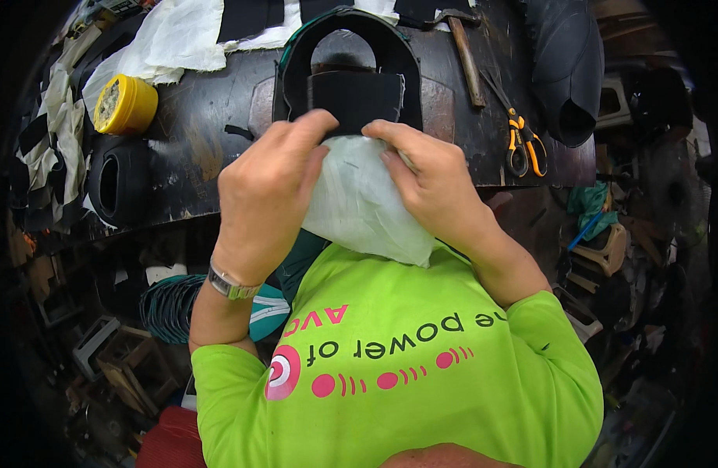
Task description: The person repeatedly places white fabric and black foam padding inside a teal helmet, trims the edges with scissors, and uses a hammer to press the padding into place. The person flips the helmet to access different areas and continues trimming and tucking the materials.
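A white, slightly sheer cloth (367, 207) hangs over the table's near edge and against my green shirt. My left hand (269, 183) pinches its upper left edge, fingers curled and a little blurred. At the upper right edge, my right hand (433, 179) grips the same cloth between thumb and fingers. Just beyond my fingertips lies a black rectangular piece (357, 95), bordering the cloth; whether the two are joined cannot be told. Around that piece arches a curved black band (295, 74) with some green along its outer edge.
On the dark table (195, 148) stand a yellow tub (137, 108) and a black shoe upper (125, 183) at left. To the right are a hammer (466, 62), orange-handled scissors (523, 144) and a tall black boot (565, 66). White fabric (180, 35) spreads at the back.
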Tool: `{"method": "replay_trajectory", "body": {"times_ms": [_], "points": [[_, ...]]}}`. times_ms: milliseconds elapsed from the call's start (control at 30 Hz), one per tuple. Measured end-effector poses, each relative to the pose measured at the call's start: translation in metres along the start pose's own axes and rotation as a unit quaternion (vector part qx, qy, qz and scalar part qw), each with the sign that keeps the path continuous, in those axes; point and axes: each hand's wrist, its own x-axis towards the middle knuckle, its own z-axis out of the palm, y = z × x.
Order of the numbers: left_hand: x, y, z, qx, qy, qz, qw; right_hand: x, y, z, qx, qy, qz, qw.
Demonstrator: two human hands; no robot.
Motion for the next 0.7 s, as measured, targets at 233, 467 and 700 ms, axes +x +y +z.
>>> {"method": "replay_trajectory", "body": {"times_ms": [233, 467, 700], "points": [[0.031, -0.02, 0.019, 0.113, -0.028, 0.082, 0.99, 0.024, 0.013, 0.015, -0.148, -0.019, 0.037, 0.988], [0.019, -0.036, 0.023, 0.093, -0.042, -0.031, 0.994, 0.029, 0.026, 0.019, -0.098, -0.004, 0.084, 0.992], [0.011, -0.042, 0.018, 0.094, -0.045, 0.129, 0.986, 0.029, 0.038, 0.018, -0.075, 0.007, 0.043, 0.996]]}}
